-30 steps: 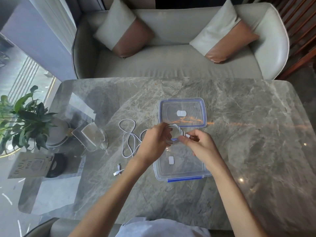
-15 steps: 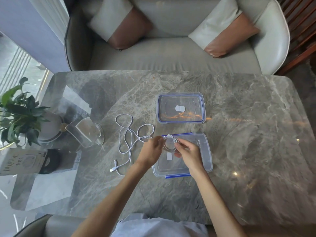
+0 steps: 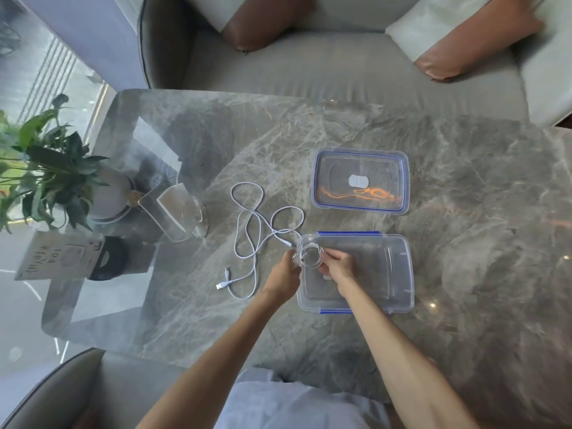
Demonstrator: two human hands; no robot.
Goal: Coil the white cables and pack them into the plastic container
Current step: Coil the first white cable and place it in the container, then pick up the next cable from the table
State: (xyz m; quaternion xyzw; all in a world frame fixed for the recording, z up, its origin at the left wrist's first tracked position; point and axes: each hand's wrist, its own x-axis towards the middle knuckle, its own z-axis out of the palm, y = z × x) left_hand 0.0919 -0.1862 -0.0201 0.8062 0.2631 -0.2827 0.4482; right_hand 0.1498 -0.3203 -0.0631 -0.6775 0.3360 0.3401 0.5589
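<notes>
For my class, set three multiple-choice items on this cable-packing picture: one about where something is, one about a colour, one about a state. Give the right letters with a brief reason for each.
1. Where is the loose white cable?
A. On the table, left of the container
B. Inside the lid
C. On the sofa

2. What colour are the clips on the plastic container?
A. Red
B. Blue
C. Green

3. What state is the container in?
A. Closed with its lid on
B. Upside down
C. Open, lid set apart

Answers:
1 A: it sprawls on the marble table, left of the container.
2 B: blue clips show on its near and far edges.
3 C: the lid lies apart, beyond it, while the left hand and right hand hold the coiled cable inside.
</notes>
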